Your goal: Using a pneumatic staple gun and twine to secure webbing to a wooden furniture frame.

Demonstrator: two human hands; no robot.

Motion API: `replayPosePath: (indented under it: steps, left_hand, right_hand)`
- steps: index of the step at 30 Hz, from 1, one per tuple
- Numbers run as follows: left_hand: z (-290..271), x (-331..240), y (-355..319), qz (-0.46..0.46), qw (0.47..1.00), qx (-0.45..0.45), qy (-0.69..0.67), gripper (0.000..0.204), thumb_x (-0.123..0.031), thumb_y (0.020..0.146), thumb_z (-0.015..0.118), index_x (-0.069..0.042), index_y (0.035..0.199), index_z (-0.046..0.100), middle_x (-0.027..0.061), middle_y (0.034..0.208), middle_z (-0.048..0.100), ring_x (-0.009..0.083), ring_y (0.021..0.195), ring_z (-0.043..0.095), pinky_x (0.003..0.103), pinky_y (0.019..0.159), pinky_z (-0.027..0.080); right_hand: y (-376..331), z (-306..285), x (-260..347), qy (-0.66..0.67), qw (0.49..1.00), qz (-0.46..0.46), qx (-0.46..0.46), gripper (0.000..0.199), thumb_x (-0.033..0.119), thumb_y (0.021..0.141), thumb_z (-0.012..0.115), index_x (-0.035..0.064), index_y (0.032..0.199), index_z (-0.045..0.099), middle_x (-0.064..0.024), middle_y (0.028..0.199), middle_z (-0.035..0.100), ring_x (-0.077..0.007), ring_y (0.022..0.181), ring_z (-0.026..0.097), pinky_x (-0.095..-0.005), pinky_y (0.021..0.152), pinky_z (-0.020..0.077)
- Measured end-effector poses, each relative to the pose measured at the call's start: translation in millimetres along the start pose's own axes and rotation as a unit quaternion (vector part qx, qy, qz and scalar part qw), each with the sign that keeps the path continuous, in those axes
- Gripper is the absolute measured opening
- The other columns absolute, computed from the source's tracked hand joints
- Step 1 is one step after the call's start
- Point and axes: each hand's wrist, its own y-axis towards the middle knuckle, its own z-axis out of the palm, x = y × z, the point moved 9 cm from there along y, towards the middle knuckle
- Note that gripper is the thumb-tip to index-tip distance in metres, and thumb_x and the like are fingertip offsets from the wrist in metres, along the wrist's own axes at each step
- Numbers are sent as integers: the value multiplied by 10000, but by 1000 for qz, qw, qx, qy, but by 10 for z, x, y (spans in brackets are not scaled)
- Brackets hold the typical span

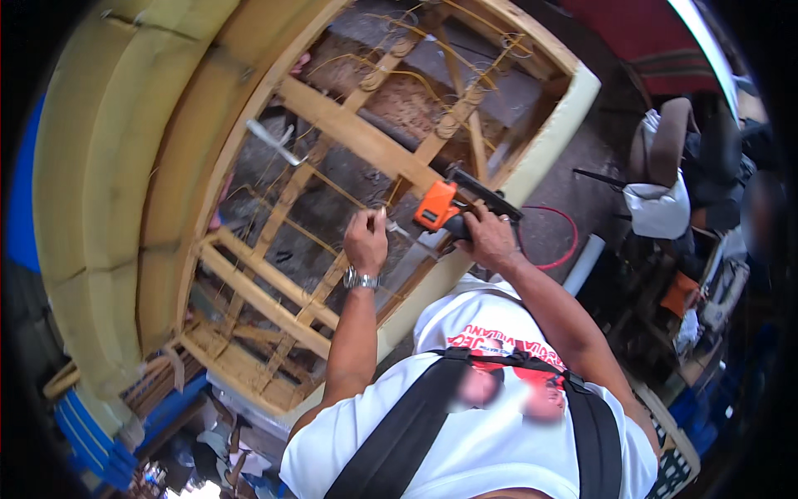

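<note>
A wooden furniture frame (349, 121) lies in front of me, with pale foam along its outer edge, wire coils on its slats and yellow cords (332, 185) strung across. My right hand (492, 237) is wrapped round the dark grip of an orange and black staple gun (435, 205) over the frame's near side. Beside it, my left hand (366, 243), with a metal watch on the wrist, has thumb and fingers pinched together near a cord and a wire coil. What sits between those fingertips is too small to tell.
A red hose (572, 237) curves right of the staple gun. A pale metal bar-like tool (276, 142) rests across the frame. Tall yellowish foam cushioning (108, 183) rises at the left. A chair (669, 145) with a white bag and a pale roll (584, 264) stand at the right.
</note>
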Motion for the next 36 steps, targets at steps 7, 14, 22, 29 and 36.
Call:
replayPosePath:
  steps: [7, 14, 22, 29, 36]
  left_hand:
    - [-731, -334, 615, 48, 989, -141, 20, 179, -206, 920, 656, -28, 907, 667, 93, 763, 664, 220, 663, 586, 358, 626, 477]
    - [381, -1342, 375, 79, 985, 8, -151, 163, -159, 954, 610, -7, 906, 648, 58, 763, 631, 146, 692, 575, 304, 643, 483]
    - [1883, -2730, -1508, 230, 850, 435, -187, 132, -144, 898, 658, -18, 936, 661, 87, 798, 650, 181, 683, 611, 315, 620, 486]
    - [2929, -3079, -2284, 367, 810, 457, -28, 295, -198, 781, 743, -43, 1010, 642, 162, 1220, 579, 352, 1143, 530, 445, 978, 429]
    - [4377, -2823, -1792, 308, 863, 276, 290, 775, -409, 872, 612, 133, 1368, 365, 329, 1439, 361, 430, 1373, 323, 460, 1173, 224]
  right_hand:
    - [-228, 87, -88, 45, 997, -37, 40, 628, 371, 747, 751, 116, 1267, 509, -139, 1205, 537, -323, 1095, 574, -476, 860, 459]
    - [-862, -400, -428, 143, 976, -69, -150, 573, 217, 785, 736, 85, 1279, 479, -159, 1188, 534, -360, 1093, 546, -450, 918, 477]
    - [-2797, 116, -2353, 196, 917, 331, -106, 365, 264, 888, 638, 69, 1194, 598, -142, 1205, 601, -298, 1176, 548, -411, 987, 455]
    - [-5579, 2287, -3682, 276, 749, 591, 117, 425, 392, 802, 663, 52, 1055, 694, -197, 1086, 672, -331, 1043, 639, -410, 907, 497]
    - [-6367, 2816, -4576, 431, 695, 568, 88, 327, 302, 832, 645, 85, 1068, 702, -174, 1123, 671, -314, 1060, 639, -395, 932, 493]
